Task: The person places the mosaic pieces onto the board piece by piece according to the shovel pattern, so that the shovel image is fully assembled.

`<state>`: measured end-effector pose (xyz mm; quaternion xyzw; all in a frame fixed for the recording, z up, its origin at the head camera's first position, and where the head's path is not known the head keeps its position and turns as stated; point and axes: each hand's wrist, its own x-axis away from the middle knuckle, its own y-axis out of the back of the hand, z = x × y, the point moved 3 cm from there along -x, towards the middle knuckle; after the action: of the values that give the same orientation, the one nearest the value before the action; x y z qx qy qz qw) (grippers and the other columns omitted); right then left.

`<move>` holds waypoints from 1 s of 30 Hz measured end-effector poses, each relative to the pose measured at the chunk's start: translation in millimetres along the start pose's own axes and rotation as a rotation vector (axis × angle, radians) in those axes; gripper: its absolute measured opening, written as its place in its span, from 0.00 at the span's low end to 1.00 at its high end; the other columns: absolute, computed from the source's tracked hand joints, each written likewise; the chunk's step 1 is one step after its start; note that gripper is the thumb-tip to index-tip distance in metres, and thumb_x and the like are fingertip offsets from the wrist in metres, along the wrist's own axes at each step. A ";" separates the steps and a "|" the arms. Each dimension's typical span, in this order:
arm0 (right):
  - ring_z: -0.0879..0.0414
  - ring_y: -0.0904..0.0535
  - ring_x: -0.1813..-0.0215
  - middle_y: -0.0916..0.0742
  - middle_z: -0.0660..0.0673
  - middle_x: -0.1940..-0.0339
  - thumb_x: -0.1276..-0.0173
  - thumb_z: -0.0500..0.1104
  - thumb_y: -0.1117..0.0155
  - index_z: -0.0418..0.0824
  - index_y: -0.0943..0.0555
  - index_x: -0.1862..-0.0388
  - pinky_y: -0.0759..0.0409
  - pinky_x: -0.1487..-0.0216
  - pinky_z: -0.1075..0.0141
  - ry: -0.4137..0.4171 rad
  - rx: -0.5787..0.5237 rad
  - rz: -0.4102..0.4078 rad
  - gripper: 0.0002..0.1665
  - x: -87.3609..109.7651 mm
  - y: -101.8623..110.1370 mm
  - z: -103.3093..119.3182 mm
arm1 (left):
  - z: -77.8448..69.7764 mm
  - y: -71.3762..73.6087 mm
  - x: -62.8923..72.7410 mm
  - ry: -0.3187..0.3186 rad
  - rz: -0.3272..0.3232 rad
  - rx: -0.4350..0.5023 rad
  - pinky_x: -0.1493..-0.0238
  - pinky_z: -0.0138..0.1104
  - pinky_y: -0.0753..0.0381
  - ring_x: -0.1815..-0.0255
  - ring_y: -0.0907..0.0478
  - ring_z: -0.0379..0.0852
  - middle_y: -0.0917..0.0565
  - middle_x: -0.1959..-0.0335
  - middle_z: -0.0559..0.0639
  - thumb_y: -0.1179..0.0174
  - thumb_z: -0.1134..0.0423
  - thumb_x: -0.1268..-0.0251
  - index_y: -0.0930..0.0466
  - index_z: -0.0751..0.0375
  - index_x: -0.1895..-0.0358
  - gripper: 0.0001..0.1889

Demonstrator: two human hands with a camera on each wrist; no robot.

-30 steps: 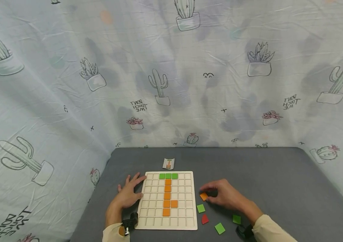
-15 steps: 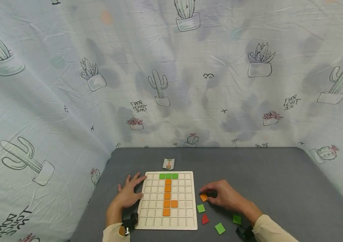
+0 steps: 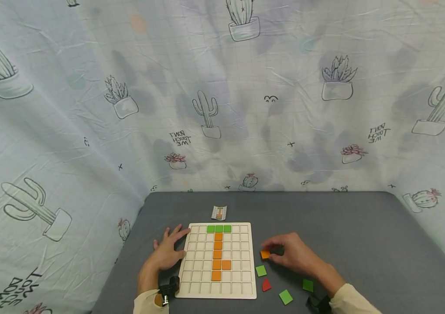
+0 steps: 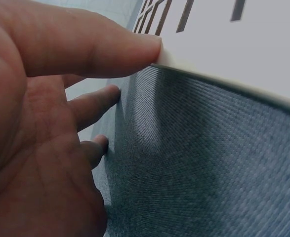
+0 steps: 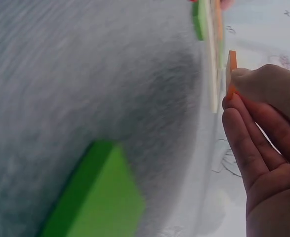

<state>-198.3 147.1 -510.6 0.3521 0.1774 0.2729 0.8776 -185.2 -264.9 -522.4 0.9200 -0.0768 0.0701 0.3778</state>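
My right hand [image 3: 294, 254] pinches a square orange tile [image 3: 265, 254] between thumb and fingertips, just right of the board. In the right wrist view that orange tile [image 5: 231, 74] stands on edge in the pinch. The pale gridded board [image 3: 196, 288] carries a row of green tiles [image 3: 219, 229] near its far edge. Below them runs a column of orange tiles [image 3: 217, 254], with one more orange tile [image 3: 226, 264] beside it. My left hand [image 3: 164, 253] lies spread along the board's left side. Its thumb [image 4: 105, 47] rests on the board's edge in the left wrist view.
Right of the board lie a green tile [image 3: 261, 271], a red tile [image 3: 266, 284] and another green tile [image 3: 285, 297]. One more green tile [image 3: 307, 285] is close to my right wrist. A small pattern card [image 3: 219, 213] lies beyond the board on the grey table [image 3: 344, 226].
My right hand has shifted very slightly, and the orange tile in its pinch has turned a little. My left hand, the board and the loose tiles stay as they were.
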 end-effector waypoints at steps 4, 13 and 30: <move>0.64 0.09 0.51 0.06 0.57 0.50 0.31 0.35 0.22 0.46 0.07 0.45 0.09 0.48 0.58 0.026 0.005 -0.053 0.17 1.0 2.2 8.0 | 1.5 -0.3 -0.7 0.001 -0.004 -0.005 0.25 0.82 0.80 0.10 0.68 0.78 0.45 0.10 0.66 0.33 0.73 0.35 0.26 0.52 0.19 0.39; 0.63 0.10 0.52 0.05 0.57 0.51 0.33 0.36 0.19 0.49 0.07 0.47 0.08 0.49 0.57 0.058 0.008 -0.219 0.17 -3.3 9.0 32.1 | 3.1 -0.5 -2.0 0.000 -0.003 -0.022 0.25 0.82 0.79 0.10 0.67 0.78 0.45 0.10 0.66 0.33 0.72 0.35 0.26 0.51 0.19 0.39; 0.54 0.07 0.51 0.05 0.53 0.50 0.32 0.36 0.20 0.45 0.07 0.46 0.08 0.47 0.56 0.106 -0.052 -0.272 0.17 -19.0 5.0 66.1 | 0.8 -0.5 -1.0 -0.001 -0.008 -0.017 0.25 0.82 0.78 0.10 0.67 0.79 0.45 0.10 0.66 0.30 0.70 0.35 0.26 0.52 0.19 0.39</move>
<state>-181.8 104.2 -459.2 0.2869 0.2626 0.1743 0.9046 -186.0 -265.0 -523.4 0.9171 -0.0737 0.0674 0.3860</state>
